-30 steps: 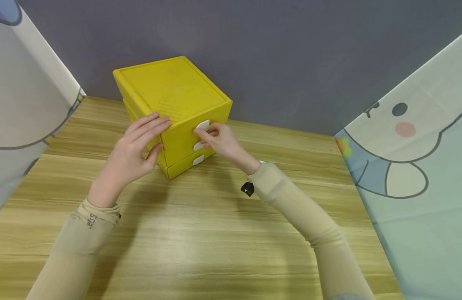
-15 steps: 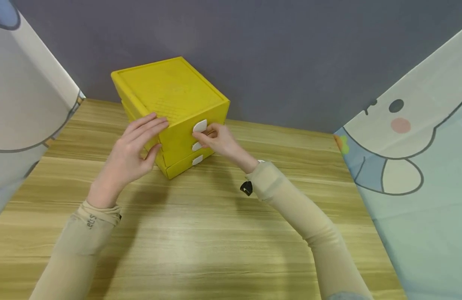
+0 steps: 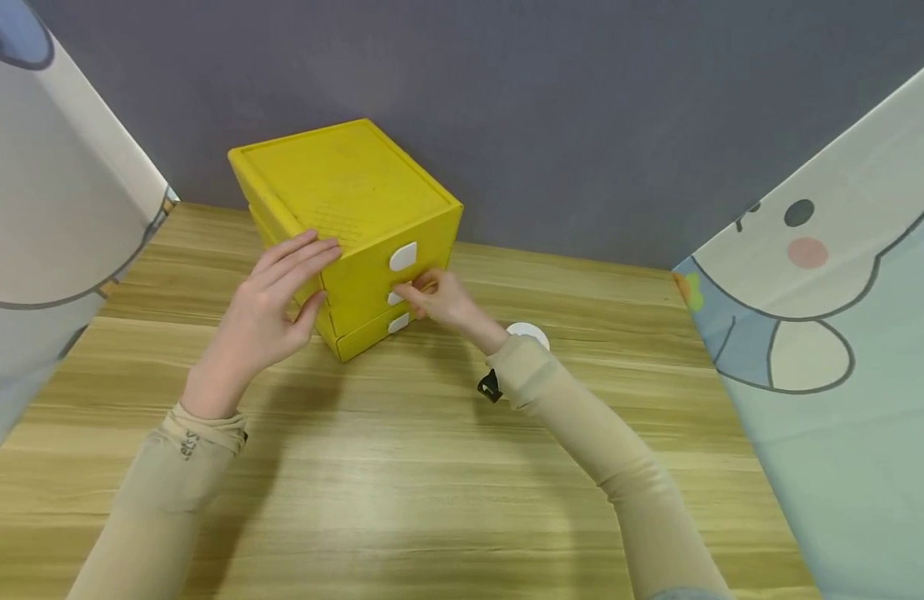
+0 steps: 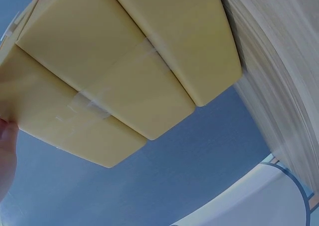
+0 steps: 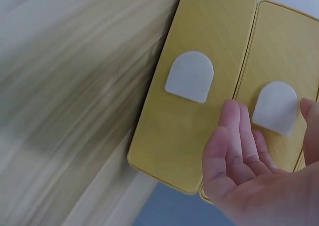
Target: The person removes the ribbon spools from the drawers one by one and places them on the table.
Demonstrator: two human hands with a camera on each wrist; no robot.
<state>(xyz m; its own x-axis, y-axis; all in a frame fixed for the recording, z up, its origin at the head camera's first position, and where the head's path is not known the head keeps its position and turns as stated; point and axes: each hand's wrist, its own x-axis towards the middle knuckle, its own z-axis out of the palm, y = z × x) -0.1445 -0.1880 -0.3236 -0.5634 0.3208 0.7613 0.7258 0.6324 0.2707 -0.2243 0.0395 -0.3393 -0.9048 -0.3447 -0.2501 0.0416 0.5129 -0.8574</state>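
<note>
Drawers closed, contents hidden — grip at handle

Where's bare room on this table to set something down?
Bare tabletop: between left sleeve and right sleeve, in front of the yellow drawer unit; more runs from the right sleeve to the printed fabric. Crowded: right grip at the middle handle; white disc and black piece beside that sleeve.
</note>
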